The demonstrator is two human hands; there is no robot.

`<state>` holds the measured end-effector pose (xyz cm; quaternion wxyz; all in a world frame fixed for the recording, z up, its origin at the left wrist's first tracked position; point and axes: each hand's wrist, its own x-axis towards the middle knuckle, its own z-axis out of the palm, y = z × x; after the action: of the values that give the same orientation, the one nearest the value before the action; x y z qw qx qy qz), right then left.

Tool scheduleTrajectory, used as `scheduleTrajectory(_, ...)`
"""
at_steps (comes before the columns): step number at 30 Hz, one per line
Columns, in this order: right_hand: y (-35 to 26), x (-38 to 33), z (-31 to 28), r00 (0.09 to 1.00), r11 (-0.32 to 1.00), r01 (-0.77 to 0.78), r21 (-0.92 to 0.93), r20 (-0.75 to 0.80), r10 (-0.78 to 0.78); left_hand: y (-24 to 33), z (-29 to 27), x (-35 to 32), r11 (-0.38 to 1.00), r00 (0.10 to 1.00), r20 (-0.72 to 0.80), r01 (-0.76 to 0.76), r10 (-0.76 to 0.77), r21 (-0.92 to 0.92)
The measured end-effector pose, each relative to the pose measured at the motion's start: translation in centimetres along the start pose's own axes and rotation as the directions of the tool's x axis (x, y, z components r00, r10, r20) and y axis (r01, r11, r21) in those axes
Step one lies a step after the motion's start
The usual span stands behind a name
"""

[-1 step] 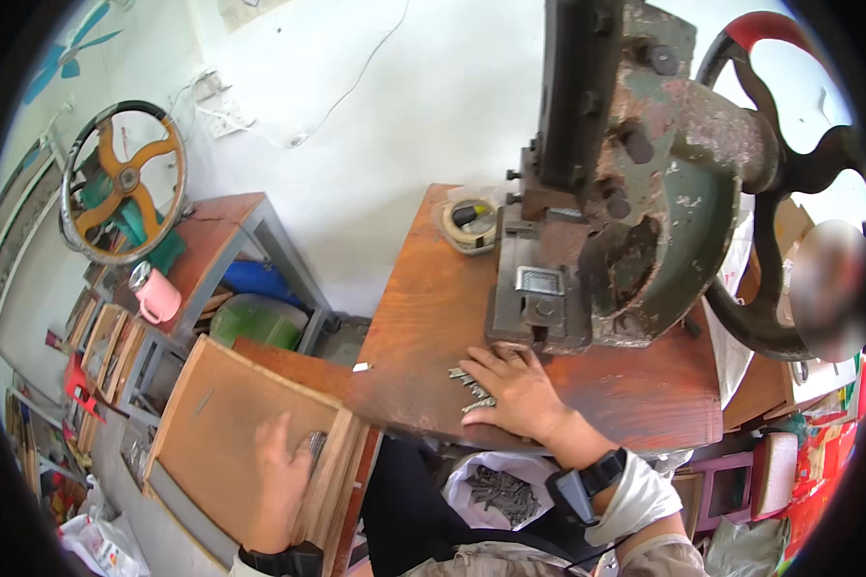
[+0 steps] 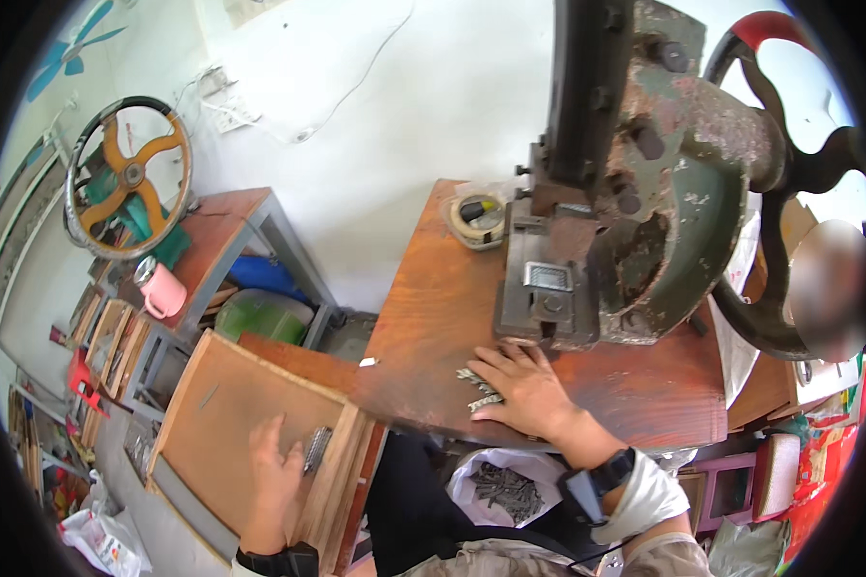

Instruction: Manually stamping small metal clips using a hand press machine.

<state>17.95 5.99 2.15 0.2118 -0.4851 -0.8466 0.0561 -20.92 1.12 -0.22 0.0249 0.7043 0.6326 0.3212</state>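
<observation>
My left hand (image 2: 276, 471) is over a shallow wooden tray (image 2: 231, 385), fingers stretched and apart. Beside its fingertips, along the tray's right wall, lies a short row of small grey metal pieces (image 2: 318, 449). My right hand (image 2: 531, 396) rests on the wooden bench top with its fingers spread. A loose cluster of similar small metal pieces (image 2: 481, 388) lies between its thumb and forefinger; whether more are under the palm is hidden. Just beyond that hand stands a heavy green hand press (image 2: 678, 207), with a patterned metal plate (image 2: 548, 277) on its bed.
A white bag (image 2: 464, 481) of metal pieces is below the bench's front edge. A tape roll in a plastic tub (image 2: 476, 219) sits beside the press. The press handwheel (image 2: 775, 192) is at right. A pink mug (image 2: 162, 290) and second wheel (image 2: 130, 175) stand at left.
My left hand has drawn slightly left, away from the metal pieces in the tray, and more of them now shows. My right hand stays nearly in place; the whole view has shifted a little.
</observation>
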Motion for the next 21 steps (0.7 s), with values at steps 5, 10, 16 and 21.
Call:
scheduleTrajectory(5,-2.1,-5.2,-1.3,0.987,0.976,0.155,-0.154,0.067,-0.146,-0.2,-4.4,-3.6,0.895,0.892,0.083,0.446,-0.444,-0.002)
scheduleTrajectory(10,-4.4,-11.8,2.5,0.937,0.924,0.335,-0.181,-0.033,-0.347,-2.1,-2.4,-5.3,0.965,0.964,0.064,0.262,-0.26,-0.027)
scheduleTrajectory(16,-1.6,-17.6,12.3,0.893,0.972,0.048,0.23,0.426,-0.145,1.0,1.9,-2.1,0.974,0.954,0.205,0.2,-0.218,0.105)
scheduleTrajectory(21,-1.0,-15.1,9.6,0.962,0.955,-0.031,0.296,0.268,-0.052,1.9,2.6,-2.8,0.977,0.981,0.084,0.165,-0.177,0.132)
